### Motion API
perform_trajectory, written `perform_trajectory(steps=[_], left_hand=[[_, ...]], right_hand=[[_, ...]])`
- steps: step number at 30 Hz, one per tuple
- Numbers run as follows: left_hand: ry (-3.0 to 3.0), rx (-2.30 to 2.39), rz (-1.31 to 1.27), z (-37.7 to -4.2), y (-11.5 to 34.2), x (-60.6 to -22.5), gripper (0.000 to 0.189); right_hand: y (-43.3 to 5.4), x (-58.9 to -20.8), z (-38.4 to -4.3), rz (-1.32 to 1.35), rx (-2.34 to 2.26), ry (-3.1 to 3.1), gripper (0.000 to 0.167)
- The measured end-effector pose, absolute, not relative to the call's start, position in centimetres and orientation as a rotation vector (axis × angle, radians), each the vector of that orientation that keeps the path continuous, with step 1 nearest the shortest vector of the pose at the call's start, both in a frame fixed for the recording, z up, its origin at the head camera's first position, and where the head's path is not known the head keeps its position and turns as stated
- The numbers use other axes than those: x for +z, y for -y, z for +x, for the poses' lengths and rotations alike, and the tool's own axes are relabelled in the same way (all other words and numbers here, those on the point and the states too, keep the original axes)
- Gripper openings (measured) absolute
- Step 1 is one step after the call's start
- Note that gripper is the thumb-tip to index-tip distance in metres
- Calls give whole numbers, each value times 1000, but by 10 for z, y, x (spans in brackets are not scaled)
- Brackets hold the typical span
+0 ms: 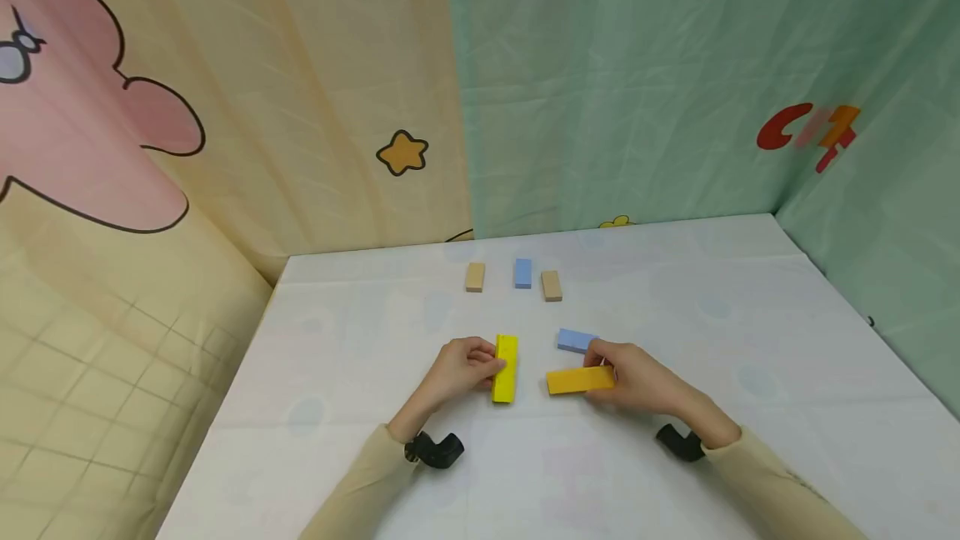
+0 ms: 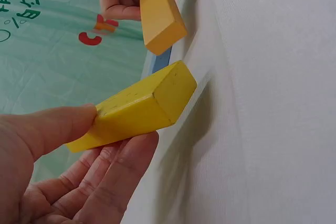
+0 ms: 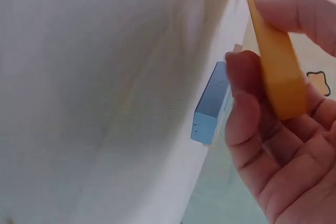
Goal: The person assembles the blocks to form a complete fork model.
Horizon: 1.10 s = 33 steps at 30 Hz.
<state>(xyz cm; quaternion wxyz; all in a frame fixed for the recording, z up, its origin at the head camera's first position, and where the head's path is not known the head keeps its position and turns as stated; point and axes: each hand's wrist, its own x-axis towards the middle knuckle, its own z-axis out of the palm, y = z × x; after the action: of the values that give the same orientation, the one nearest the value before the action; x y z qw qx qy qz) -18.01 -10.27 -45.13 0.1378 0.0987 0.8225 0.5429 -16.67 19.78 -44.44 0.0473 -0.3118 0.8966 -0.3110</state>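
A bright yellow rectangular block (image 1: pixel 506 373) is pinched between the thumb and fingers of my left hand (image 1: pixel 467 367). In the left wrist view this yellow block (image 2: pixel 142 100) is tilted, held off the white cloth with its shadow beside it. My right hand (image 1: pixel 633 377) grips an orange block (image 1: pixel 573 381) by its right end, its long side lying roughly sideways. The right wrist view shows the thumb on one face of the orange block (image 3: pixel 278 61) and curled fingers on the other. Just beyond it, a blue block (image 1: pixel 576 340) lies on the table, partly behind my right fingers.
Farther back lie a tan block (image 1: pixel 475 277), another blue block (image 1: pixel 522 273) and a second tan block (image 1: pixel 551 286). They stand apart on the white-covered table (image 1: pixel 360 332). Printed curtains (image 1: pixel 600 90) hang behind the table and along its sides.
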Motion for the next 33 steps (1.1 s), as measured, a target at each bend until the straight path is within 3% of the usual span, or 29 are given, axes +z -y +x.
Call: perform_trajectory(steps=[22, 33], left_hand=[[-2276, 1639, 114, -196, 78, -466, 25], [-2269, 1687, 100, -195, 76, -470, 36]], right_hand=[[-211, -450, -175, -723, -1468, -2648, 31], [-199, -450, -182, -622, -1602, -2623, 29]])
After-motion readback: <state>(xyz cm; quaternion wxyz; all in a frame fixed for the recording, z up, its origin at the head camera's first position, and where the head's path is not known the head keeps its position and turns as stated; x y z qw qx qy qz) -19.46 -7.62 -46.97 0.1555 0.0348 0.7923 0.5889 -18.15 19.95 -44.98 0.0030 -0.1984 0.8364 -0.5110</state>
